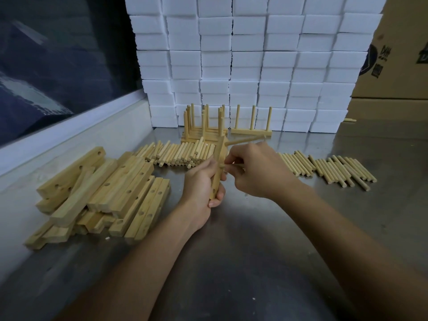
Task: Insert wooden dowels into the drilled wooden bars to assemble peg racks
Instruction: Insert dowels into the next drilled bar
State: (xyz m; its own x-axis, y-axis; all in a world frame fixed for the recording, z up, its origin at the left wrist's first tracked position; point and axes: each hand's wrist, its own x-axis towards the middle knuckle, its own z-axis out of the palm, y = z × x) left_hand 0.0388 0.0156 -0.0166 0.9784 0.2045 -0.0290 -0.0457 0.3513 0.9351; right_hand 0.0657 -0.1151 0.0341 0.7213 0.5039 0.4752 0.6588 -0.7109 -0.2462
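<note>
- The left hand [203, 181] grips a drilled bar [218, 167], fingers curled round its lower half; the bar stands nearly upright above the table [254, 251], its long axis running up and away from the person.
- One dowel [245, 139] already sticks out of the bar's top hole, pointing right.
- The right hand [257, 170] pinches a second dowel [228, 167] between thumb and fingers, its tip at the bar's middle hole, lying crosswise to the bar. It is mostly hidden, so depth of seating cannot be told.
- The push likely runs leftward, against the left palm.
- Spare bars [104, 195] are piled left; loose dowels [180, 154] lie behind and to the right.
- Finished racks [251, 126] stand beyond, before white blocks [243, 54].
- Bare table lies near the person.
</note>
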